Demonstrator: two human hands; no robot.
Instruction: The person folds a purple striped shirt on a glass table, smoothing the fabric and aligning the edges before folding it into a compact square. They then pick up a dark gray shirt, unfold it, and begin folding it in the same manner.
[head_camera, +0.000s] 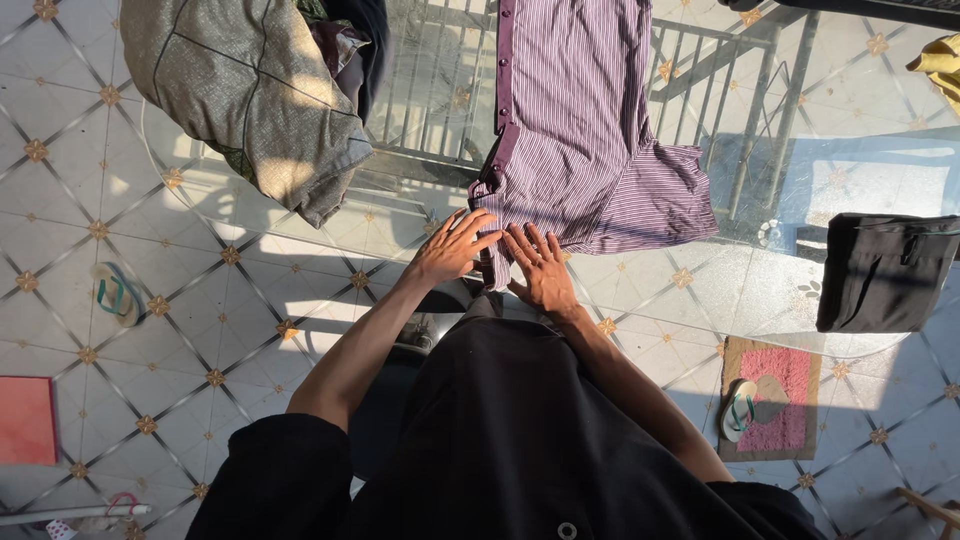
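Purple striped cotton shirt (600, 130) lies spread on the round glass table (860, 180), not yet folded, and at its near edge the left hand (452, 247) and right hand (540, 268) press flat, fingers wide, holding nothing.

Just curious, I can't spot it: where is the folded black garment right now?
In the head view, the folded black garment lies at the far right on the glass table, right of the purple striped shirt.

Sunlit patterned tile floor (200, 330); glass table (850, 180); pink mat (790, 385).
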